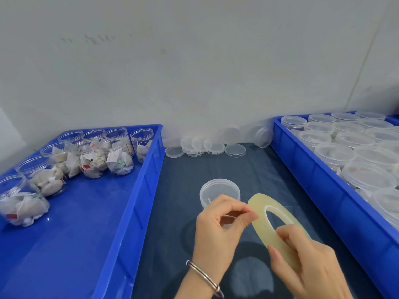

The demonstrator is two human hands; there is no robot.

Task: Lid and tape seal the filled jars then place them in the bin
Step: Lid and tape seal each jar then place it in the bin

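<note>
Head view: we see the right hand (306,262) gripping the tape roll (266,221) w/ curled fingers, tilted above the counter (248,169). Left hand (218,225) pinches at the roll's edge, prob. the tape end, too blurred to tell. Lidded jar (219,190) stands just behind the left hand, btw. the left bin (138,190) of open filled jars and the right bin (323,190) of lidded ones.
</note>
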